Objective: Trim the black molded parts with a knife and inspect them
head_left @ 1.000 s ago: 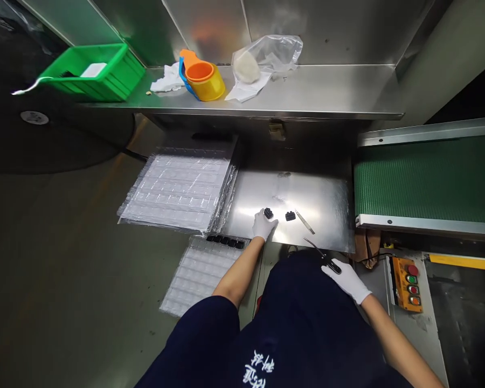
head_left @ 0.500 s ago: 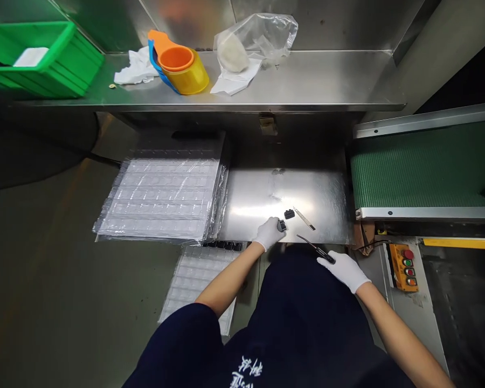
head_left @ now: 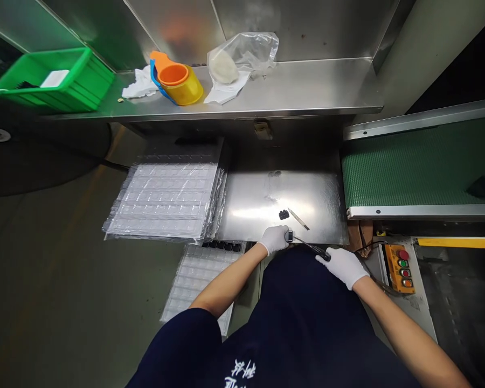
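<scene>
Tool [head_left: 320, 251] gripped in the right hand [head_left: 343, 267] points at the black block [head_left: 290, 236] pinched by the left hand [head_left: 275, 239] near the front edge of the table [head_left: 246, 207]; a slip could jab that hand or knock the block loose.

Green textured conveyor belt [head_left: 420, 167], orange-yellow push-button box [head_left: 399, 269], silver metal desk [head_left: 246, 205], stacked clear plastic trays [head_left: 161, 196] say factory workstation.

Gloved hands [head_left: 275, 240]: two
Black blocks [head_left: 283, 214]: two; one near table's [head_left: 248, 202] front edge, one held
Hand tools [head_left: 321, 252]: two; one held
Green bins [head_left: 83, 89]: one, shelf's [head_left: 319, 86] left end
Buttons [head_left: 404, 264]: four
</scene>
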Demonstrator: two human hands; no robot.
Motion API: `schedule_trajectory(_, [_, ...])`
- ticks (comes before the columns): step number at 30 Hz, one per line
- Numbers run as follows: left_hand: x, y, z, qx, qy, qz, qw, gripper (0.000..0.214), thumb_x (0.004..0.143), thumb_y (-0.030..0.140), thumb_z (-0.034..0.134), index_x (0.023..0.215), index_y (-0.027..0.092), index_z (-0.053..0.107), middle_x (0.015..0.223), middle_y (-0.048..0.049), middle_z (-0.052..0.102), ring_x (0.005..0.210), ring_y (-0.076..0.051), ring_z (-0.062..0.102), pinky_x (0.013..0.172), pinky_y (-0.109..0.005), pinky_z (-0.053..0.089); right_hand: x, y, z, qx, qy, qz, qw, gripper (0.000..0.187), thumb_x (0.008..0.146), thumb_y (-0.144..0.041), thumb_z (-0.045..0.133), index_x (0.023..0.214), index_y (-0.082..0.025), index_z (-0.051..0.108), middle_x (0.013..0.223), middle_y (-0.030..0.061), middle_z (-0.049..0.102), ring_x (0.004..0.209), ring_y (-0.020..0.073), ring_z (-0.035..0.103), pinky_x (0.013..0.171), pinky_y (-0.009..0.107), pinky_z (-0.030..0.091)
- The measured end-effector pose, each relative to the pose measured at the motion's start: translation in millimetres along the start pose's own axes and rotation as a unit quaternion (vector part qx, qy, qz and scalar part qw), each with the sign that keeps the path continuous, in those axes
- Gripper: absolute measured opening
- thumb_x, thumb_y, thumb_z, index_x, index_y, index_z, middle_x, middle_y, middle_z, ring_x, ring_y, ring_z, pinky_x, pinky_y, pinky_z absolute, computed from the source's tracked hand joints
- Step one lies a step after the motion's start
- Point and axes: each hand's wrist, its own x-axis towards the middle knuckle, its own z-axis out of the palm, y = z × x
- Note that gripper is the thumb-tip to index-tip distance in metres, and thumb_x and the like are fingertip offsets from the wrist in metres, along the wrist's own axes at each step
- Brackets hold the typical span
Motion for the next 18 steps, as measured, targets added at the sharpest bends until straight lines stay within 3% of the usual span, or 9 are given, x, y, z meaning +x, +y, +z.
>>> schedule_trajectory(11, [-11, 10, 9.0, 0.03, 0.005, -0.054, 0.998, 0.026, 0.099, 0.037, 0.067, 0.113, 0.015, 0.069, 0.113, -0.0077, 0.07, 0.1, -0.02, 0.068, 0.089, -0.04, 0.06, 2, 29, -14, 0.007, -0.003, -0.048, 0.999, 0.052, 0.1, -0.062, 0.046, 0.097, -0.018, 0.073, 0.098, 0.0155, 0.077, 0.093, 0.0319, 0.074, 0.076, 0.036, 0.049])
schedule_trajectory(18, [-14, 8, 15.3, -0.087, 0.028, -0.098, 0.991, 0.029, 0.099, 0.037, 0.067, 0.117, 0.014, 0.068, 0.117, -0.0081, 0.07, 0.102, -0.022, 0.069, 0.09, -0.041, 0.06, -4, 51, -20, 0.034, -0.009, -0.065, 0.997, 0.044, 0.099, -0.06, 0.05, 0.098, -0.022, 0.071, 0.1, 0.0101, 0.078, 0.095, 0.0284, 0.074, 0.074, 0.032, 0.046])
